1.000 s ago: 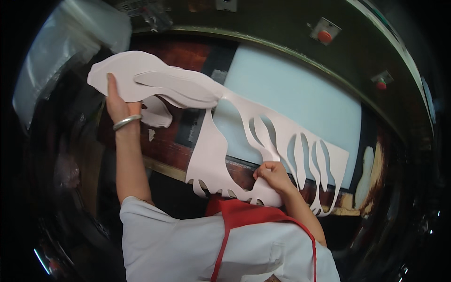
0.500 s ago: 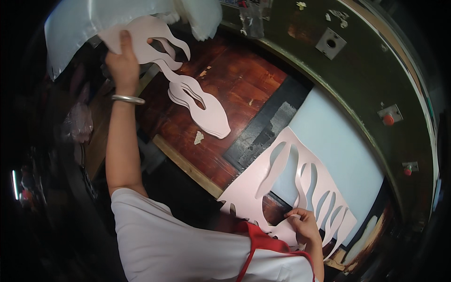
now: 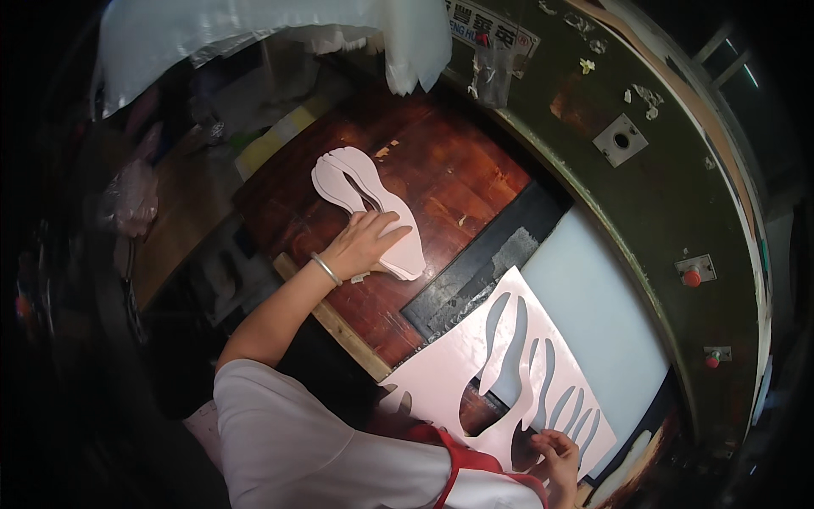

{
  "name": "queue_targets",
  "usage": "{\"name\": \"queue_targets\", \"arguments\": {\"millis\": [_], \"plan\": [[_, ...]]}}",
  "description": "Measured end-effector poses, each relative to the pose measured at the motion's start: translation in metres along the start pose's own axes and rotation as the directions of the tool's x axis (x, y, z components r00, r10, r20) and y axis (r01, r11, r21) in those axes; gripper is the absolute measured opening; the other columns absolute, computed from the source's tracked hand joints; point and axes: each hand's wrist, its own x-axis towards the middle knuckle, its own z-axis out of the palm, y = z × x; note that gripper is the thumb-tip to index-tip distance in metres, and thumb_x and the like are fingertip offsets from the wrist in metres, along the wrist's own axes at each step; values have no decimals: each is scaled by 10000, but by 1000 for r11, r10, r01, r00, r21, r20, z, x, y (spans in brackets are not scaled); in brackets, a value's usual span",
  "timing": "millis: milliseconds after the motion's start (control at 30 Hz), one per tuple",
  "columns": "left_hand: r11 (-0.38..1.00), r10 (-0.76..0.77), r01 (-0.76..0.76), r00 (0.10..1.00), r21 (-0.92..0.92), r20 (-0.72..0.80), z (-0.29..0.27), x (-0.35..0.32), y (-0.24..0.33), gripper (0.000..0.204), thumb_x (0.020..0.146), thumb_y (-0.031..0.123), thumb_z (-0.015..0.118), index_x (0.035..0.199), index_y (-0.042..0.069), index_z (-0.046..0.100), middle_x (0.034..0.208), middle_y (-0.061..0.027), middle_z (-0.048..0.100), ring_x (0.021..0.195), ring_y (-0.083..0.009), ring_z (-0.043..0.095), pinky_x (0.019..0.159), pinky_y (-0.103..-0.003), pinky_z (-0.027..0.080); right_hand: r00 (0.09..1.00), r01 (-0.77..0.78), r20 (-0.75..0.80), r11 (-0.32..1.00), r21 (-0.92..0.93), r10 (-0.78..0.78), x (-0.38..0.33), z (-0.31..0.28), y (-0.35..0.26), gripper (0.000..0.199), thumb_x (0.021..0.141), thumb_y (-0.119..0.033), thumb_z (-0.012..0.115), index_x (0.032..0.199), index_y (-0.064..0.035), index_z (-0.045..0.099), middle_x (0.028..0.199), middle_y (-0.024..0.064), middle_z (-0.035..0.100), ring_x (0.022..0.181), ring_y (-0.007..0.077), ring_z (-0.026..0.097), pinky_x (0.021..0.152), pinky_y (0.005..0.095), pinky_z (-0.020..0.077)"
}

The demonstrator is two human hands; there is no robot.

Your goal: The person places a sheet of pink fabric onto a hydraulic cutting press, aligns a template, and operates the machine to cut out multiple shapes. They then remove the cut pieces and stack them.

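Observation:
A small stack of pale pink cut pieces [image 3: 405, 246], each wavy with a slit in it, lies on the reddish-brown board. My left hand [image 3: 366, 242] rests on its near half, fingers stretched out across the top piece. At the lower right spreads a pale pink sheet [image 3: 449, 360] with long curved cut-outs. My right hand [image 3: 555, 456] pinches a narrow strip of this sheet near its close edge, thumb and forefinger together. Part of the sheet's near side is hidden by my red-edged clothing.
Beyond the sheet is a whitish-blue pad [image 3: 585, 288], bordered by a dark strip. A green machine beam [image 3: 585, 170] with red buttons [image 3: 692, 277] crosses the right side. Clear plastic sheeting [image 3: 237, 25] hangs at the top left. A wooden rail [image 3: 348, 339] edges the brown board [image 3: 458, 170].
My left hand has let go of a curvy pink piece at the far left and come down onto the stack. The pink sheet sits slightly lower in view, my right hand still at its edge.

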Motion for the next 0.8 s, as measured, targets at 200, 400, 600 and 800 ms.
{"name": "queue_targets", "arguments": {"millis": [200,400,600,800], "plan": [[886,-306,296,952,357,-29,-18,-27,73,785,640,371,783,1301,84,473,1367,-179,393,1295,-349,326,1071,-600,173,756,-305,-650,833,-461,-83,-49,-87,68,393,868,-168,598,1173,79,567,1076,225,636,959,269,629,818,343,509],[767,-510,512,852,-387,115,23,-53,224,514,807,247,685,1252,39,535,1144,-151,536,1046,-328,508,912,-399,437,580,-350,-790,815,-463,-200,-77,-146,162,400,908,-270,541,1157,42,564,1080,189,622,1001,278,578,899,351,437],[565,-667,578,740,-588,88,13,-113,292,355,859,239,628,1146,34,587,967,-188,610,866,-346,614,734,-381,498,749,-77,-639,935,-345,-174,-41,-172,154,515,831,-250,627,1264,9,524,1106,213,608,1002,329,578,879,389,469],[322,-771,655,601,-684,212,-15,-223,370,227,919,241,561,980,38,641,811,-146,652,771,-275,644,714,-364,488,782,131,-450,820,-558,-431,-6,-149,139,533,804,-229,627,1274,-3,520,1127,226,598,1023,370,565,886,433,463]]}}
